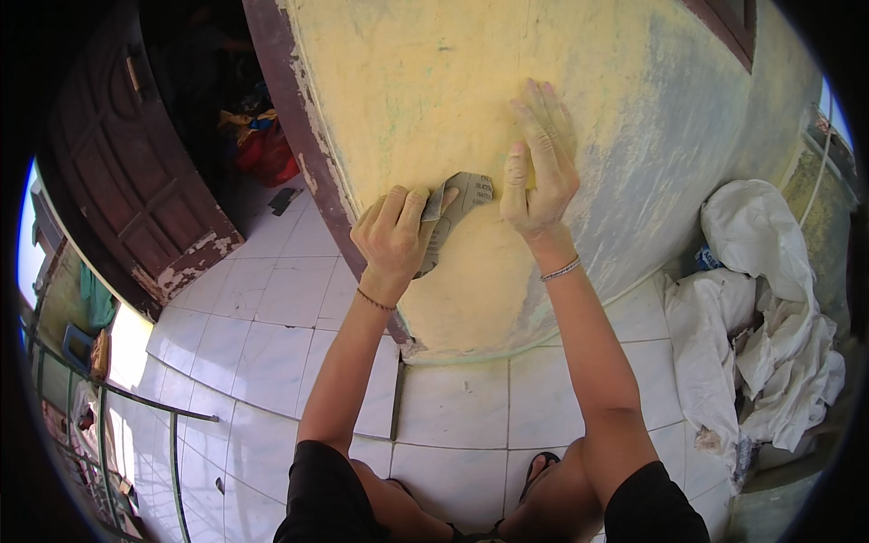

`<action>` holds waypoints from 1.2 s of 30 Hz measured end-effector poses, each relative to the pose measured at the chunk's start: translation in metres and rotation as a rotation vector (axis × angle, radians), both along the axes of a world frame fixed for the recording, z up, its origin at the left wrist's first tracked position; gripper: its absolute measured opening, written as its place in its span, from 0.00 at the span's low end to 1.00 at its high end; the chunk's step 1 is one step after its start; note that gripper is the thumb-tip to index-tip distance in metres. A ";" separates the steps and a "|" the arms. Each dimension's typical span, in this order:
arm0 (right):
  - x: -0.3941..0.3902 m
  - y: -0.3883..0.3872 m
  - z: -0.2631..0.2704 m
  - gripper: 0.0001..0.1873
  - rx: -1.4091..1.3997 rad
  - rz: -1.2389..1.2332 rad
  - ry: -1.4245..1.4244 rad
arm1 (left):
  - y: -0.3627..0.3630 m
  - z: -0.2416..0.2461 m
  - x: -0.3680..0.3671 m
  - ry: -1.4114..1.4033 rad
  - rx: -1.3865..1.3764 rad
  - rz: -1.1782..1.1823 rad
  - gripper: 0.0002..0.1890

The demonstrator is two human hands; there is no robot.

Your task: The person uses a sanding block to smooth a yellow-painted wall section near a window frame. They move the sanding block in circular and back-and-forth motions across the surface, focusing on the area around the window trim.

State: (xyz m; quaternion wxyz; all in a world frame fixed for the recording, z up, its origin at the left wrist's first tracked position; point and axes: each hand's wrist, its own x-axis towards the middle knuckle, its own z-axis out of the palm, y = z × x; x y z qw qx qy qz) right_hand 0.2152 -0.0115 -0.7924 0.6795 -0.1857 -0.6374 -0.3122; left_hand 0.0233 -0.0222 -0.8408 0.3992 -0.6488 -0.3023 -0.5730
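My left hand (394, 234) grips a bent sheet of sandpaper (468, 197) low on the yellow wall (421, 95). The sheet's grey-brown back bears printed writing, and one edge folds over by my fingers. To the right, my right hand (543, 163) rests against the same wall, fingers pointing up and slightly apart, with nothing in it. Pale dust coats both hands. Grey patches show through the wall's paint on the right side. My left fingertips are partly hidden behind the sandpaper.
A peeling brown door frame (305, 136) borders the wall on the left, beside an open wooden door (129, 163). White sacks (713, 319) lie heaped at the right. White tiles (455, 407) cover the floor, with a step edge at the doorway. A metal railing (136, 399) stands lower left.
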 end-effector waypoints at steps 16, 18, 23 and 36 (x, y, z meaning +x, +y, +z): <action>-0.032 -0.024 -0.036 0.52 -0.180 -0.046 -0.437 | -0.021 0.039 0.002 -0.320 -0.319 -0.364 0.19; -0.031 -0.023 -0.042 0.55 -0.232 -0.028 -0.463 | -0.024 0.042 -0.004 -0.384 -0.465 -0.486 0.26; -0.026 -0.020 -0.048 0.58 -0.292 -0.067 -0.493 | -0.026 0.039 -0.006 -0.535 -0.820 -0.745 0.29; -0.036 -0.023 -0.049 0.40 -0.196 -0.365 -0.229 | -0.041 0.045 0.022 -0.328 -0.641 -0.694 0.13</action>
